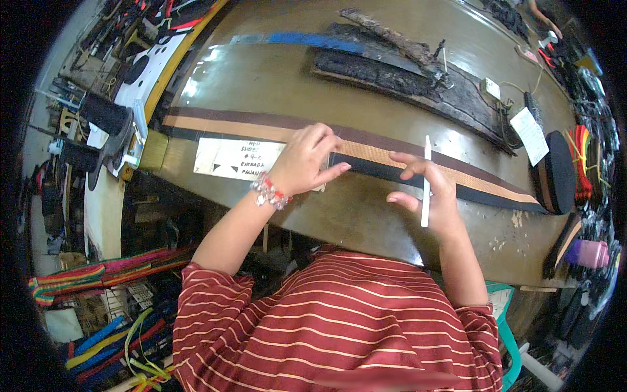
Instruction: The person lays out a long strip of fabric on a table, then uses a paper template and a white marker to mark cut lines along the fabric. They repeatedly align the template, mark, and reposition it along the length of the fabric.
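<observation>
A long webbing strap (372, 149) with brown, tan and black lengthwise bands lies flat along the near side of the table. My left hand (306, 159), a beaded bracelet at its wrist, is over the strap and the right part of a white card template (220, 157). Its thumb is apart from the bent fingers, and I see nothing held. The card bears handwriting and small dark triangles; my hand hides part of it. To the right, my right hand (436, 191) holds a slim white pen (426, 196) upright, with thumb and forefinger spread. At the strap's right end stands a webbing roll (561, 171).
A dark, charred-looking board (392, 83) with a small device lies across the table's far side, near a blue strip (313, 40). A paper slip (529, 134) leans by the roll. A wide brush (153, 149) sits at left. Colored straps (112, 269) hang lower left.
</observation>
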A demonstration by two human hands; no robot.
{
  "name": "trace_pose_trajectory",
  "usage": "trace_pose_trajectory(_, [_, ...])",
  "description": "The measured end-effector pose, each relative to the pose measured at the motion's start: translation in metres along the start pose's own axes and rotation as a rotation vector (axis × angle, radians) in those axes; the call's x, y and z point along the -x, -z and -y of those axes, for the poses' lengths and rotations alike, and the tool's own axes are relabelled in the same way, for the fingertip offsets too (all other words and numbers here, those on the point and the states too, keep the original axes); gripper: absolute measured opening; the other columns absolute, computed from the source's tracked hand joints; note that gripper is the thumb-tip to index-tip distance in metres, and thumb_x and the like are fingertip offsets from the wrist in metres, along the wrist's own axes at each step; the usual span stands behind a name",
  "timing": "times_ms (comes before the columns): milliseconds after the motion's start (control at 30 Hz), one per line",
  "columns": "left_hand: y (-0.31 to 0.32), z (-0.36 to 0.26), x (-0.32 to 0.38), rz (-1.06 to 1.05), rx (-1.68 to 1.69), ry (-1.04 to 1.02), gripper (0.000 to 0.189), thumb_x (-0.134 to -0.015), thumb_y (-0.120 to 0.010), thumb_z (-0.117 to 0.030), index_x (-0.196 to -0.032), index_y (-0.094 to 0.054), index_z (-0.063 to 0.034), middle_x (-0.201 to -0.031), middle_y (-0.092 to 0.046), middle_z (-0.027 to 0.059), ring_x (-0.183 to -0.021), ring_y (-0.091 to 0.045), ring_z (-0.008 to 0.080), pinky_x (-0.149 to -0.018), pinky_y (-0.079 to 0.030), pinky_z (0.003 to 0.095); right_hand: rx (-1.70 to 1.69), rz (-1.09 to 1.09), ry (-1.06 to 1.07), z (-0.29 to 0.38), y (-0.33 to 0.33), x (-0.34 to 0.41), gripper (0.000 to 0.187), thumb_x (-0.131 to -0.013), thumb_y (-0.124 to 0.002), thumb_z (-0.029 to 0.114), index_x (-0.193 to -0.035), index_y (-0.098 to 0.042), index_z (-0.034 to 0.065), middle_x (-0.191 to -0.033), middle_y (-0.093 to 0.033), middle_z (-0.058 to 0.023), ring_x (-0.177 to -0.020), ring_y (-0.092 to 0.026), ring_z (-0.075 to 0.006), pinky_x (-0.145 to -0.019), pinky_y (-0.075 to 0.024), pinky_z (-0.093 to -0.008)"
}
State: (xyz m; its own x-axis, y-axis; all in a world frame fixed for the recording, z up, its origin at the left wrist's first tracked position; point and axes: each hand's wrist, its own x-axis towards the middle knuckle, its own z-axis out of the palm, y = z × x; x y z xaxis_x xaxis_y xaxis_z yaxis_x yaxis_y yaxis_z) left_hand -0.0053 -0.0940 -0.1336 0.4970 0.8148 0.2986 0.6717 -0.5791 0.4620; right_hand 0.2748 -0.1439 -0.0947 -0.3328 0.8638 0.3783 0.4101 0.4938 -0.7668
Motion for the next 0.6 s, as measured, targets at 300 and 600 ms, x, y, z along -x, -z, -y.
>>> trace_pose_trajectory(300, [0.044, -0.043, -0.026, -0.335, 0.309, -0.068, 0.039, -0.089, -0.059, -0.034, -0.065, -0.042, -0.0084, -0.056, -0.040, 0.0051, -0.043, -0.040, 0.0185, -0.041, -0.034, 0.0328, -0.144, -0.006, 0.084, 0.017, 0.004, -0.011, 0.055, -0.063, -0.086, 0.034, -0.092, -0.048, 0.0064, -0.124, -0.059, -0.0224, -0.115, -0.058, -0.0316, -0.098, -0.0422, -0.0419])
trace_pose_trajectory(600, [0.084, -0.101, -0.083, -0.406, 1.939, -0.353, 0.037, -0.102, -0.036, -0.033, -0.074, -0.046, -0.0103, -0.073, -0.046, 0.0018, -0.078, -0.051, 0.0175, -0.078, -0.041, 0.0332, 0.303, -0.062, 0.365, 0.074, 0.039, -0.054, 0.053, -0.054, -0.083, 0.022, -0.095, -0.052, 0.0080, -0.122, -0.057, -0.0178, -0.102, -0.056, -0.0337, -0.090, -0.0419, -0.0419])
